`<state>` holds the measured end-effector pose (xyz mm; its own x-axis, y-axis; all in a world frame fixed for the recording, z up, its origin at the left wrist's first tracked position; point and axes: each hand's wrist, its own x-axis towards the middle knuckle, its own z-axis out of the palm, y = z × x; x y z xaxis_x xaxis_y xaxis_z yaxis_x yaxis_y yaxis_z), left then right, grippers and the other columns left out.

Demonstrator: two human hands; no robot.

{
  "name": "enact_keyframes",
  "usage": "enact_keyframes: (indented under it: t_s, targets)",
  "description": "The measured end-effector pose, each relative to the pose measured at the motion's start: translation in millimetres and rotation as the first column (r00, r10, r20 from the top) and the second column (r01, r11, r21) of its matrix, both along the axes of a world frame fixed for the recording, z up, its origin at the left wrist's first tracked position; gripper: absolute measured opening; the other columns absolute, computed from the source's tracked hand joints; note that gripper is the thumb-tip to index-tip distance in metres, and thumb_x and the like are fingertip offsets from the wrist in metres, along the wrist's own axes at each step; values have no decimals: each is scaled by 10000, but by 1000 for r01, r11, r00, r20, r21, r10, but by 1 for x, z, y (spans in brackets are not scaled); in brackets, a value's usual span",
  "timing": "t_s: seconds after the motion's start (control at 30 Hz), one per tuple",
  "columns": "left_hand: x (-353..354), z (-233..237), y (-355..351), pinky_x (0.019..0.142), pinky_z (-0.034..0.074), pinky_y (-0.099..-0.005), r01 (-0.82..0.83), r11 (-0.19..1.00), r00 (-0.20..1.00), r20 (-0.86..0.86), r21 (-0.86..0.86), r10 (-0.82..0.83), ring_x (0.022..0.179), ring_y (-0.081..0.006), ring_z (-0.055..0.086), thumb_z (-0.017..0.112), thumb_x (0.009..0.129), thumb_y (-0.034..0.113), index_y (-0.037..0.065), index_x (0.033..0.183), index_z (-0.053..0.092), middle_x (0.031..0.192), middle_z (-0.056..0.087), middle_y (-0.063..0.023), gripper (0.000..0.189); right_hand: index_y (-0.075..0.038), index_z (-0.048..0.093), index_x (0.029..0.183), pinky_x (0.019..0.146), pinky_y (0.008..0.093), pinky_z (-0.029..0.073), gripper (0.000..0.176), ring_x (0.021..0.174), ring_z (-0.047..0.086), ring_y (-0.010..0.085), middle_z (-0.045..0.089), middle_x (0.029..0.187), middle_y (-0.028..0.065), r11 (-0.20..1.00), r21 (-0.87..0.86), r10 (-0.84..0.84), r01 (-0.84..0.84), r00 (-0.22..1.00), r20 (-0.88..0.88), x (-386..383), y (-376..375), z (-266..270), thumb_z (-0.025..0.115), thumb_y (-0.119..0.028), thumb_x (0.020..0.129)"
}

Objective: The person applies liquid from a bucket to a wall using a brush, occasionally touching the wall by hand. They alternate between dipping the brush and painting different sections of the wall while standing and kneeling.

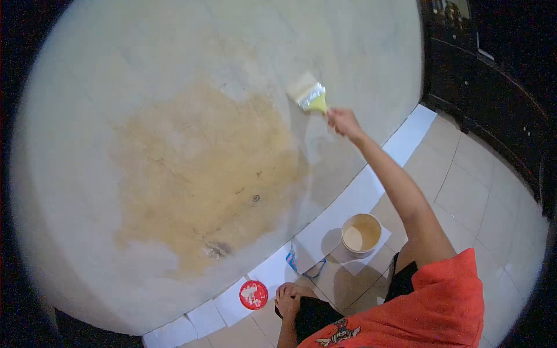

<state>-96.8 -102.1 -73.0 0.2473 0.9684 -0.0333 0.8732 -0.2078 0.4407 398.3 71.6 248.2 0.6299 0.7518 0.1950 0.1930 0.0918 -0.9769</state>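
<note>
My right hand (344, 122) reaches out to the wall and grips the yellow-green handle of a wide paintbrush (316, 103). The brush's pale bristles are against the wall (360, 52), just above and right of a large yellowish-brown patch (203, 168). Resting on my bent knee, my left hand (286, 299) holds nothing, its fingers laid over the knee. A round tub of cream-coloured paint (361, 234) stands on white paper near my legs. Close to my left hand lies a red lid (253, 294) smeared with white.
White paper sheets (400, 139) run along the foot of the wall over the tiled floor (464, 174). A blue and white packet (293, 261) lies between the tub and the lid. Dark wooden furniture (487, 87) stands at the right.
</note>
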Motion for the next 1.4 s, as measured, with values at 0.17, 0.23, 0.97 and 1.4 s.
enact_keyframes:
  t_s: [0.17, 0.23, 0.97, 1.4]
  targets:
    - [3, 12, -4, 1018, 228, -507, -14, 999, 1000, -1, -41, 14, 1263, -236, 285, 607, 732, 367, 195, 1116, 569, 1292, 418, -27, 423, -72, 638, 822, 325, 234, 295, 267, 385, 409, 77, 527, 561, 15, 990, -144, -5, -1, 999, -42, -10, -23, -125, 554, -325, 835]
    - [1, 6, -5, 1020, 220, -509, -13, 999, 1000, 24, -38, 14, 1265, -237, 282, 604, 732, 367, 194, 1120, 568, 1295, 415, -31, 426, -73, 645, 807, 324, 236, 299, 251, 377, 417, 86, 535, 551, 30, 963, -270, -26, 13, 999, -42, -7, -25, -168, 544, -302, 833]
    - [8, 13, -10, 1004, 244, -505, -37, 999, 999, 4, 12, 37, 1250, -237, 305, 617, 728, 359, 165, 1124, 564, 1264, 445, -41, 444, -68, 584, 714, 319, 245, 194, 285, 345, 273, 70, 464, 544, -6, 944, -309, 202, -116, 943, 265, 88, -14, 143, 515, -298, 866]
    - [5, 13, -12, 1018, 253, -426, -27, 1000, 999, -47, -6, 27, 1233, -261, 330, 614, 741, 368, 142, 1116, 561, 1278, 442, -57, 442, -90, 611, 898, 370, 225, 310, 279, 426, 382, 63, 523, 627, -18, 1000, 6, -18, 17, 978, 209, 107, 6, 96, 492, -341, 873]
